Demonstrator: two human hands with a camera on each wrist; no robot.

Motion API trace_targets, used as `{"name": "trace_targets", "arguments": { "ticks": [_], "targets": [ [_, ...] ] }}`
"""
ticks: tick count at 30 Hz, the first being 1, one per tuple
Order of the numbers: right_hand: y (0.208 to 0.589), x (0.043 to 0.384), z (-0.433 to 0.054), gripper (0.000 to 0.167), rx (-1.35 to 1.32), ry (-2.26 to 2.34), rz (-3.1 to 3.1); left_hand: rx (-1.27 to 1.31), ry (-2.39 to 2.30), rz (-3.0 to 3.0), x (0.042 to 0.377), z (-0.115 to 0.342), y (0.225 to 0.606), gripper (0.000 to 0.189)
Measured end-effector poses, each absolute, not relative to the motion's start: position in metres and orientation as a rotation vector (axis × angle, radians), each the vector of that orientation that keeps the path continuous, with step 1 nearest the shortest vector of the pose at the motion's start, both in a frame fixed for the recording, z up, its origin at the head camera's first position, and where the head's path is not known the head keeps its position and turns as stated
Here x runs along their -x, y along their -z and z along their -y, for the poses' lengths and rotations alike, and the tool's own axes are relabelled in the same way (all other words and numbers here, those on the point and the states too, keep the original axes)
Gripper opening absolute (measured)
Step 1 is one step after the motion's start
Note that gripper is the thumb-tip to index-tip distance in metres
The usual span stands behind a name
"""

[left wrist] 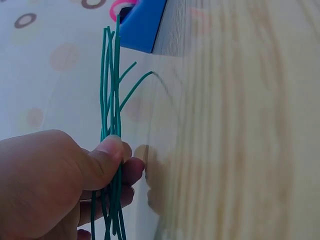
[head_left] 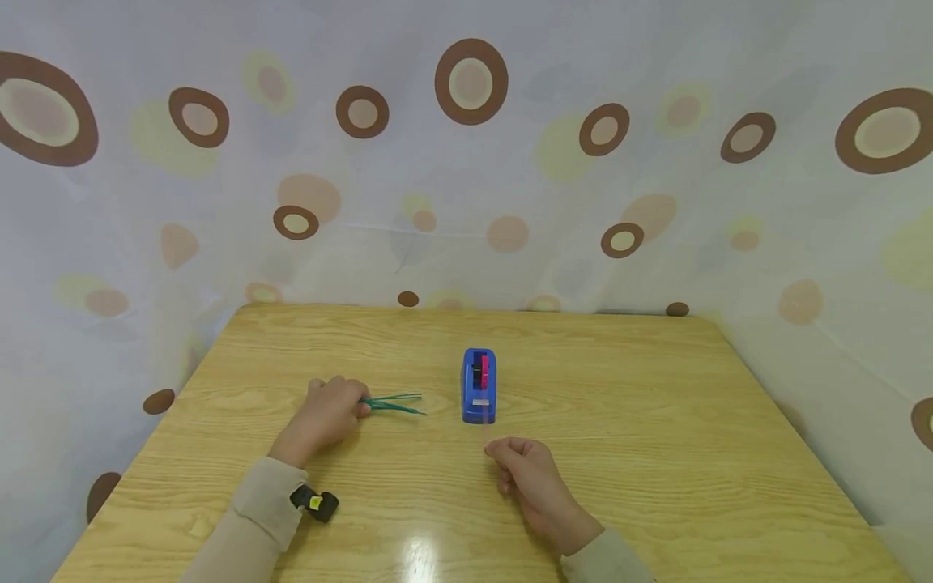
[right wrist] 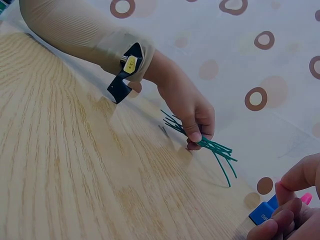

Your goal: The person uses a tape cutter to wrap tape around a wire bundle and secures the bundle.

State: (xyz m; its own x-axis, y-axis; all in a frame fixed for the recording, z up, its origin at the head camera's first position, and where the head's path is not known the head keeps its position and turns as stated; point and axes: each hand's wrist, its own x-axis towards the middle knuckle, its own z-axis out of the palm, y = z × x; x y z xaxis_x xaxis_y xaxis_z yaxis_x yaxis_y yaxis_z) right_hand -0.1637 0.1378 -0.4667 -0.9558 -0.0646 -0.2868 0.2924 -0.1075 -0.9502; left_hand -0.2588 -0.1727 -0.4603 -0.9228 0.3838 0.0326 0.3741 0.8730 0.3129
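Note:
My left hand (head_left: 331,413) pinches a bundle of thin green wires (left wrist: 111,95) between thumb and fingers, left of the tape dispenser. Their ends stick out on both sides of the grip, and a couple splay apart, as the right wrist view shows. The blue tape dispenser (head_left: 470,411), with a pink and black hub, stands mid-table. From its front a short strip of clear tape (head_left: 486,419) reaches toward me. My right hand (head_left: 530,486) pinches the tape's end with thumb and forefinger, just in front of the dispenser; the other fingers are curled in.
A light wooden table (head_left: 656,405) lies under everything. Behind it and along both sides hangs a white curtain (head_left: 466,186) printed with brown rings and pale dots. A black strap with a yellow tag (head_left: 315,502) is worn on the left sleeve.

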Motion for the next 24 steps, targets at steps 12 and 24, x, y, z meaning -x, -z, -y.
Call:
{"name": "trace_targets", "arguments": {
  "ticks": [12,24],
  "targets": [
    [0.470,0.165,-0.137,0.015,-0.276,2.168,-1.920,-0.677,-0.528,-3.073,0.259,0.178,0.463,0.008],
    [0.468,0.165,-0.137,0.016,-0.274,2.165,-1.918,-0.575,-0.981,-2.923,0.261,0.184,0.462,0.012]
  ]
}}
